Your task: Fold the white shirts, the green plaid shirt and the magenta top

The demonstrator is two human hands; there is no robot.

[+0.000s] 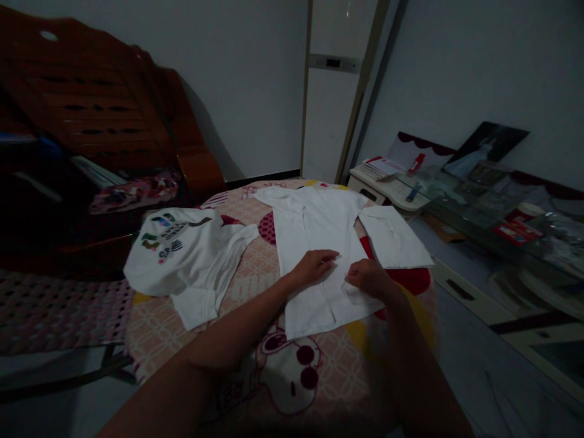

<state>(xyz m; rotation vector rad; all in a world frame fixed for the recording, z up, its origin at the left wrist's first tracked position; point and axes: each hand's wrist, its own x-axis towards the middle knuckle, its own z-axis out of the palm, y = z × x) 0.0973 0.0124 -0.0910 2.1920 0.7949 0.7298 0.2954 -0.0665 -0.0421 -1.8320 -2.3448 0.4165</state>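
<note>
We see a white shirt point(314, 222) spread out in the middle of a patterned tablecloth point(255, 277). Our left hand point(316, 267) is over its near half, fingers loosely bent; we cannot tell whether they pinch the fabric. Our right hand point(368, 277) is curled at the shirt's near right part, and we cannot tell whether it grips cloth. The 2 hands are apart, white fabric showing between them. To the right, we have a folded white garment point(395, 237) beside the shirt; to the left, a rumpled white garment point(182, 255) with a coloured print. At far left we see a wooden bench point(95, 109).
</note>
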